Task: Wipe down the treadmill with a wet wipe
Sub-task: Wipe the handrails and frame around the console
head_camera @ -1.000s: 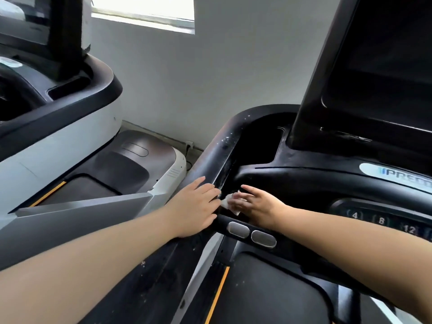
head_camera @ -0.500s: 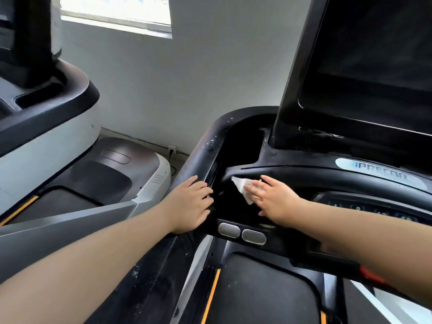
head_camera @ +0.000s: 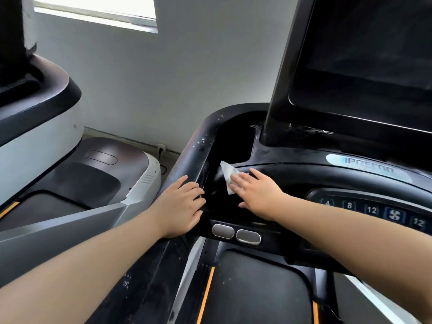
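- Your left hand (head_camera: 181, 204): palm down, fingers straight and together, arm reaching forward.
- Your right hand (head_camera: 256, 192): flat, fingers spread, pressing down, forearm angled in from right.

Wet wipe (head_camera: 228, 176) apparently under right hand (head_camera: 257, 195), on treadmill console (head_camera: 292, 178).

"4, 8, 12" on console keypad (head_camera: 371, 210)

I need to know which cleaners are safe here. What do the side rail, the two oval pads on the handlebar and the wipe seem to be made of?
Side rail: looks like glossy black plastic; it reflects light and shows pale speckles. Oval pads: apparently brushed metal, silver with a soft sheen. Wet wipe: thin white nonwoven-looking sheet, creased, under the right hand.
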`<state>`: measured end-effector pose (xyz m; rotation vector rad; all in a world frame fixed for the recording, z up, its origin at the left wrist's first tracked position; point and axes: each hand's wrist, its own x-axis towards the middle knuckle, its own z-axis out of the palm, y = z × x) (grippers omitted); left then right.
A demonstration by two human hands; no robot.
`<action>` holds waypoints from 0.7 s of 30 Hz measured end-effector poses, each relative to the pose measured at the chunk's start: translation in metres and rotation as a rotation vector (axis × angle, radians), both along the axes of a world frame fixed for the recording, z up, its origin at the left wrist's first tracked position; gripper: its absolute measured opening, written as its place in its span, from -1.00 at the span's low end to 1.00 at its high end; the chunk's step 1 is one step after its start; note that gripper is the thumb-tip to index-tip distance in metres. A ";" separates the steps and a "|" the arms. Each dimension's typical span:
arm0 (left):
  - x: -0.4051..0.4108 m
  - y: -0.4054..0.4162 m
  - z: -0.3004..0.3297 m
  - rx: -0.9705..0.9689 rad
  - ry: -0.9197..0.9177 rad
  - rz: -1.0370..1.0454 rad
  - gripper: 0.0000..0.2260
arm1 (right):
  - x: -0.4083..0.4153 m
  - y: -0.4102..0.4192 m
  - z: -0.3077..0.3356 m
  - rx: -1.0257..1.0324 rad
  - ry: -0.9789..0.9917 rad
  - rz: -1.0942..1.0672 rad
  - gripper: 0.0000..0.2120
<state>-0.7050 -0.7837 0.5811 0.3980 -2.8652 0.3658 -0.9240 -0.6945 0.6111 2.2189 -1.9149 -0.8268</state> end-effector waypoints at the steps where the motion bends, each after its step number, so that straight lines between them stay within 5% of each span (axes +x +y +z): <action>1: 0.000 0.000 0.000 -0.002 -0.001 -0.002 -0.64 | -0.010 0.011 0.008 0.021 0.010 -0.011 -0.41; 10: -0.001 0.001 0.003 0.026 0.012 -0.008 -0.63 | -0.061 0.059 0.057 0.191 0.119 -0.230 -0.32; 21: -0.002 0.000 0.002 0.035 0.021 -0.028 -0.64 | -0.085 0.039 0.066 0.461 0.035 -0.091 -0.50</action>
